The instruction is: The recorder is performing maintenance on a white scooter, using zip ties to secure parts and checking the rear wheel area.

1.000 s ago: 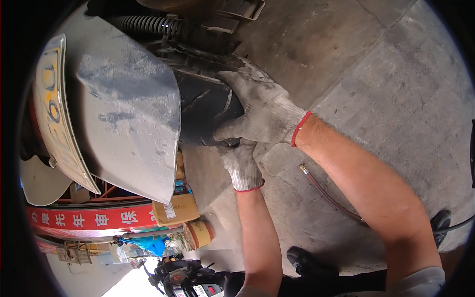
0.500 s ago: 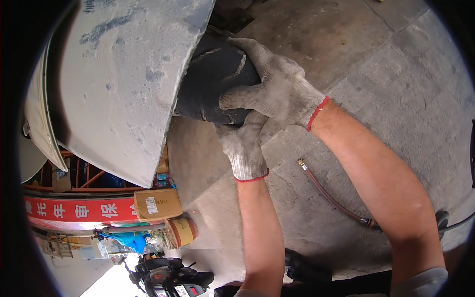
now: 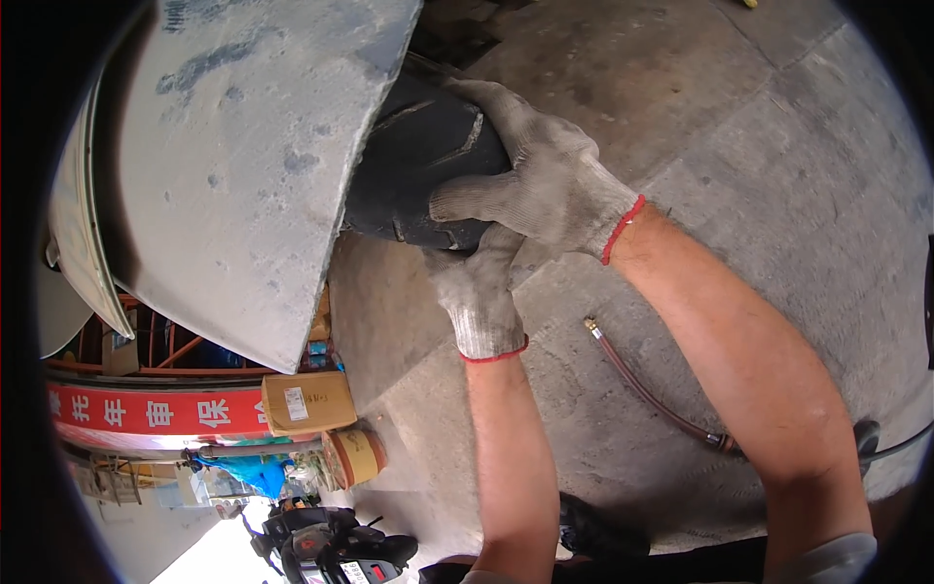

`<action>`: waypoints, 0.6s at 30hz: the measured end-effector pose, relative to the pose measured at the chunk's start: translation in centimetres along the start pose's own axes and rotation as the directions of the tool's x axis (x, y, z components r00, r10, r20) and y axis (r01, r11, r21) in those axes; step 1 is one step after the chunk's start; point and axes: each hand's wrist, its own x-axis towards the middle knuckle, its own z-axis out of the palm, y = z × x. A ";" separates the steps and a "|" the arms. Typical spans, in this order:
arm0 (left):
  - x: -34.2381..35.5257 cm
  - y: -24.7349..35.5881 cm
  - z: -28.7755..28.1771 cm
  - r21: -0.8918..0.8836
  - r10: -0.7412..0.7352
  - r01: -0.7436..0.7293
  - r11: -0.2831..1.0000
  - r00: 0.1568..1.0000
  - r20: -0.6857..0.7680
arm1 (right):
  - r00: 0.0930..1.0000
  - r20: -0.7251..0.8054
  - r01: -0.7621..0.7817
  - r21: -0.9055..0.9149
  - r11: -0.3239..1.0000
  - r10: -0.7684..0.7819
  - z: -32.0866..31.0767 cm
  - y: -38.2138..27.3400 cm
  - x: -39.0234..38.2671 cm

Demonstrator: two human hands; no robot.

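A black tyre (image 3: pixel 418 165) with grooved tread sticks out from beneath a large, scuffed light-grey panel (image 3: pixel 253 165), which hides the rest of the wheel. My right hand (image 3: pixel 540 170), in a grey knit glove with a red cuff edge, grips the tyre from its right side. The thumb lies across the tread and the fingers wrap over the far side. Below it, my left hand (image 3: pixel 482 297), gloved the same way, holds the tyre's near side. Its fingertips are hidden behind the tyre.
On the concrete floor (image 3: pixel 603 409) lies a reddish hose (image 3: pixel 647 394) with a brass end fitting. At left are a cardboard box (image 3: pixel 309 403), a round brown-and-yellow container (image 3: pixel 354 457) and a red sign (image 3: pixel 156 411). A parked motorbike (image 3: pixel 331 545) stands at the lower left.
The tread grooves have shifted slightly beneath my gloves. Both hands keep their grip on the tyre in almost the same place.
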 end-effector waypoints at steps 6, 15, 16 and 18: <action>0.1 -0.1 0.3 0.004 -0.148 0.148 0.989 0.987 -0.057 | 1.000 0.003 0.003 0.019 1.000 -0.003 -0.2 0.2 0.1; 0.3 -0.2 0.3 -0.078 -0.163 0.161 0.984 0.986 -0.026 | 1.000 0.008 0.002 0.081 0.997 -0.003 0.0 0.3 0.0; -0.1 0.1 0.3 -0.023 -0.150 0.150 0.988 0.988 -0.023 | 1.000 0.006 0.000 0.080 0.997 0.000 0.0 0.3 -0.1; -0.5 0.6 0.3 0.022 -0.137 0.137 0.990 0.991 -0.011 | 0.999 0.030 -0.017 0.057 0.998 0.015 -0.2 -0.1 0.0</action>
